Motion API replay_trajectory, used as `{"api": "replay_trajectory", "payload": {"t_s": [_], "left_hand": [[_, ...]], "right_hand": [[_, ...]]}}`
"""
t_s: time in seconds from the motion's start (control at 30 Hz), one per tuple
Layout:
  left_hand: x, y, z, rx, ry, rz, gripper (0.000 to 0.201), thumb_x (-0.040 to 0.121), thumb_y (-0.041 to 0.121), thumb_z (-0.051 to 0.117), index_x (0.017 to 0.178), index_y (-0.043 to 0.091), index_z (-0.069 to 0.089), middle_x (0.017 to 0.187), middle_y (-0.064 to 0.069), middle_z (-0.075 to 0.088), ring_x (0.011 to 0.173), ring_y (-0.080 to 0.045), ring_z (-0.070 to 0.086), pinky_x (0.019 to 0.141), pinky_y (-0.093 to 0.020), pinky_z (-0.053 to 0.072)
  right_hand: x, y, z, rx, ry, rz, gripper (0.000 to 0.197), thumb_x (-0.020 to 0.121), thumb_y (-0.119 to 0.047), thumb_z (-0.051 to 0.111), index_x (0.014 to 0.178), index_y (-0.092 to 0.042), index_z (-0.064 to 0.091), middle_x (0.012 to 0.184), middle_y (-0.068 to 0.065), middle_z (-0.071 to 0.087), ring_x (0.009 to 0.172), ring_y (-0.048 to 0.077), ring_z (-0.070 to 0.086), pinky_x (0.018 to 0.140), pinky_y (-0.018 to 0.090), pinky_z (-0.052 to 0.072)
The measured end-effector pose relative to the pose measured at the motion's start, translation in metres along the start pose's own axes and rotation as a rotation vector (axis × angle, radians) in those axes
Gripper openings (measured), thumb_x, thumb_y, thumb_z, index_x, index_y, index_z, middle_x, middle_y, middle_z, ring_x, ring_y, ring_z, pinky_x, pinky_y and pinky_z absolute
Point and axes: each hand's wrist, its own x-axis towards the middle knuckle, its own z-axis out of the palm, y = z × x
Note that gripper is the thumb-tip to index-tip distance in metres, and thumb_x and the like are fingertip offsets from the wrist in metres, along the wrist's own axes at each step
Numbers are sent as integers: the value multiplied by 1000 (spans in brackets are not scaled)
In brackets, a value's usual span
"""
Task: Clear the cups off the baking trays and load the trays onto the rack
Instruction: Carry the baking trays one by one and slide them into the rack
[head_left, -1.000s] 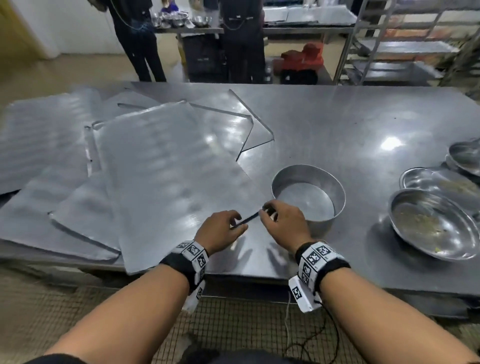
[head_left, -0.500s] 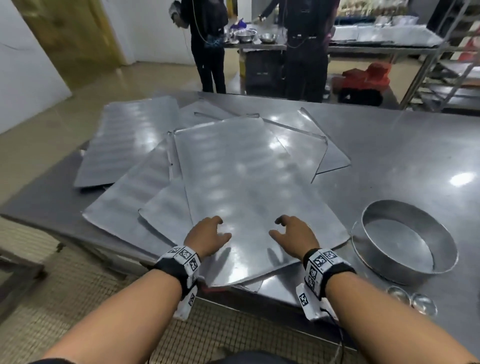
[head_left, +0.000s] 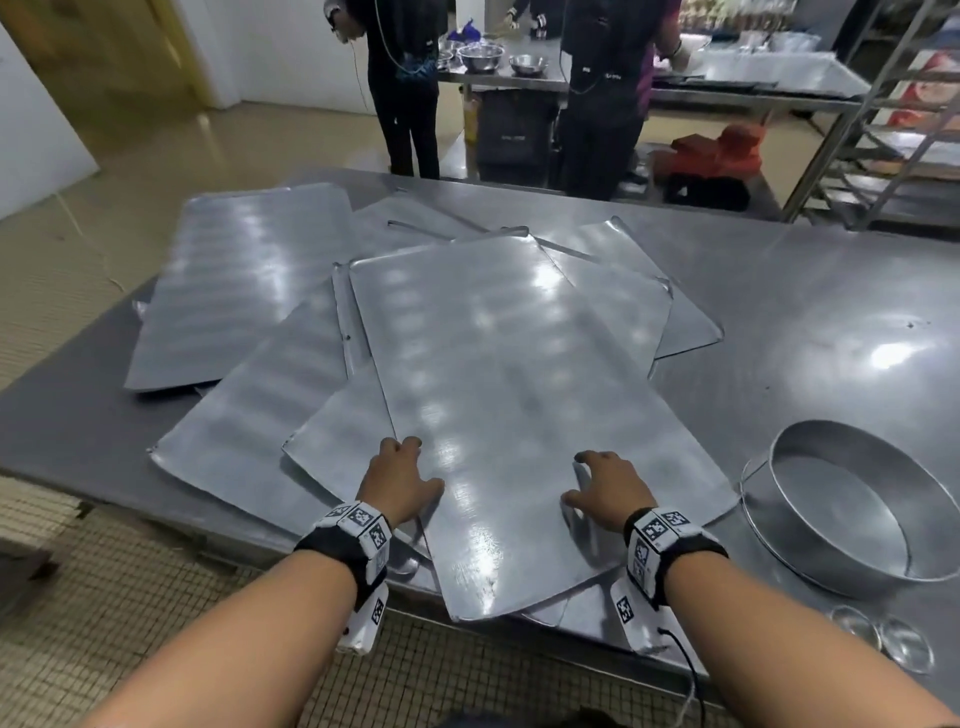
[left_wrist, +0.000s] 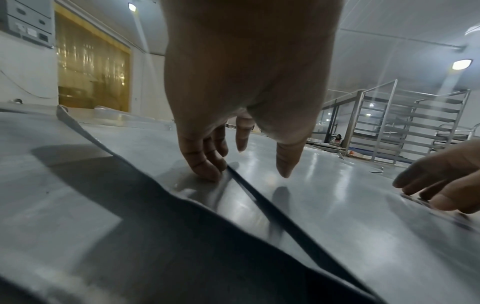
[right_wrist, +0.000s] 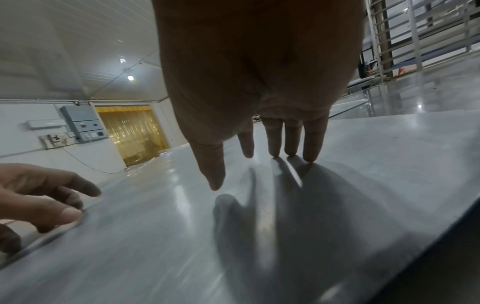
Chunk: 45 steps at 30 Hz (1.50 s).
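On the top tray (head_left: 498, 395), both hands now rest wider apart, fingers spread, gripping nothing.

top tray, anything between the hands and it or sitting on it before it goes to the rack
Nothing visible. The left hand is at the top tray's left edge and the right hand rests on its surface. No cups stand on it; two small cups sit on the table near its front edge.

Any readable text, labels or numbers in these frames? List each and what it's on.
None readable.
Wristbands: square black-and-white coded markers only, no letters.
Black bin behind the table: faint pale print, too small to read.
Grey wall box: small labels, blurred.
Top tray: no markings visible.
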Motion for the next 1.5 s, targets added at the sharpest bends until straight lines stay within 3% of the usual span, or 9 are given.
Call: {"api": "replay_trajectory", "payload": {"t_s": [0.23,0.4,0.57,0.7,0.83,0.9,0.97,1.2,1.5], "left_hand": [[13,-10,-9,-50,37,-52,70,87,40,70,146,17,41,140,-12,40,119,-33,55,96,-37,49],[9,-25,-19,-48,64,-60,58,89,39,69,139,17,49,131,-8,48,109,-27,59,92,-33,49],[1,-40,-26,-10,109,-39,27,92,35,67,111,15,64,108,0,57,92,-17,57,83,-30,47],[-4,-47,-27,74,55,-9,19,91,38,67,85,21,60,88,3,58,80,-18,59,78,-35,52],[-5,-47,-31,118,25,79,21,89,42,66,81,24,59,83,7,59,80,-13,56,72,-31,49],[-7,-51,-32,138,3,137,22,87,46,66,78,27,58,81,9,59,80,-12,55,69,-30,47],[-9,-56,-32,158,-41,203,24,86,49,66,78,28,57,82,9,59,81,-11,53,70,-30,46],[-24,-79,-36,231,-137,472,45,74,70,70,83,26,63,85,8,58,82,-11,51,73,-32,43],[-25,-94,-29,291,-22,626,22,83,44,72,85,22,68,90,2,59,88,-22,52,73,-36,37]], "right_hand": [[26,12,-12,-47,8,0,66,79,-41,72,139,-23,52,145,7,46,133,29,41,103,41,44],[44,-5,-13,-63,27,-28,58,75,-43,70,129,-25,58,130,6,51,124,29,45,92,40,45],[53,-17,-3,-48,41,-139,56,74,-48,65,125,-25,60,116,1,52,117,26,48,84,37,44],[46,-29,9,0,42,-184,53,80,-44,67,128,-22,61,128,3,53,128,26,44,95,37,41],[28,-40,25,10,41,-212,50,82,-43,68,128,-23,62,139,2,49,136,23,37,104,36,37],[16,-45,32,39,72,-211,44,82,-40,68,122,-22,65,134,2,51,134,23,40,100,34,38],[3,-48,41,69,116,-207,39,81,-39,67,116,-21,68,128,0,55,128,23,45,96,33,41],[-71,-53,82,131,259,-92,36,86,-41,65,114,-20,72,137,2,58,132,19,46,108,36,39],[-152,-56,119,175,396,82,35,85,-48,70,104,-19,74,127,-1,60,126,18,49,109,38,40]]}}
